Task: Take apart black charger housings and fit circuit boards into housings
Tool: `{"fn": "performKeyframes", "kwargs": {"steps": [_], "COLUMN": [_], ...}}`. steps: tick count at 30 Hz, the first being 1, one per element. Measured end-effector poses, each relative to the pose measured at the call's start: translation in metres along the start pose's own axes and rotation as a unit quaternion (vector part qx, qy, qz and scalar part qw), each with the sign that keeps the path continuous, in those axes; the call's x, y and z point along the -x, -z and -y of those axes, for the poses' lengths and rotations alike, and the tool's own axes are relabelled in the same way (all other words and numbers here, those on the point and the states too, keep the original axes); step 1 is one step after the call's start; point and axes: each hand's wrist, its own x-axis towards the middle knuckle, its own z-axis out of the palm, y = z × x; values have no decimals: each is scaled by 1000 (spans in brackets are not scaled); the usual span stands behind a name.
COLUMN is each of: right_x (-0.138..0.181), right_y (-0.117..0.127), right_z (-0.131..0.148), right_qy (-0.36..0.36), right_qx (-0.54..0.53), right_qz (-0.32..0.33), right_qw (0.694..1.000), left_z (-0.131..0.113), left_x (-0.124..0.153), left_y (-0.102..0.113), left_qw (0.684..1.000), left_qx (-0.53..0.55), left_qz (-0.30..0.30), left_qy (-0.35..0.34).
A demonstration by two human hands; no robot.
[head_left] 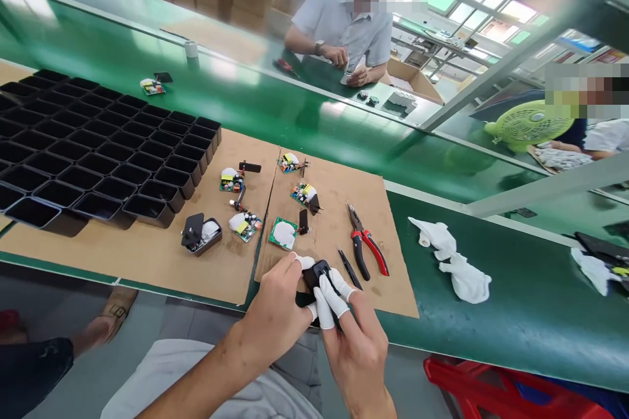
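Observation:
Both my hands, with white finger cots on several fingertips, grip a small black plastic housing [320, 268] over the cardboard's front edge. My left hand [280, 291] holds its left side; my right hand [356, 327] presses its right side and top. Just beyond lies a green circuit board [284, 233] with a white blob, a black piece [303, 222] beside it. To the right are black tweezers [349, 268] and red-and-black pliers [366, 242]. Farther left stands a black case [202, 236] with a board partly inside and its lid tilted up. The housing's underside is hidden by my fingers.
Rows of open black cases [101, 163] fill the left. Several circuit boards [246, 226] lie on the cardboard [339, 170]. White cloth-like gloves [464, 275] rest on the green bench at right. Across the bench a person [344, 33] works; a green fan [533, 123] stands beyond. A red stool [472, 386] is below.

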Motion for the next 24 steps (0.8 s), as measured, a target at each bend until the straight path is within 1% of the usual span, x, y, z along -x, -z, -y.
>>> {"fn": "performKeyframes", "kwargs": {"steps": [4,7,11,14,19,24], "right_x": [8,11,8,6,2,-6], "right_y": [-4,-6,-3,-4,-14,-16], "right_z": [-6,-7,-7,-6,-5,0], "right_qy": [3,1,9,-5,-29,-80], "right_qx": [5,14,30,48,37,26], "right_qz": [16,8,-18,-43,-46,-49], "right_qw": [1000,1000,999,998,998,995], "left_z": [3,7,12,14,11,9], "left_x": [4,10,17,18,18,17], "left_y": [16,24,25,22,23,22], "left_qw": [999,998,998,998,997,996], "left_qx": [27,49,53,53,48,50], "left_qz": [36,47,-1,-33,-50,-59], "left_qy": [-4,8,16,22,40,43]}}
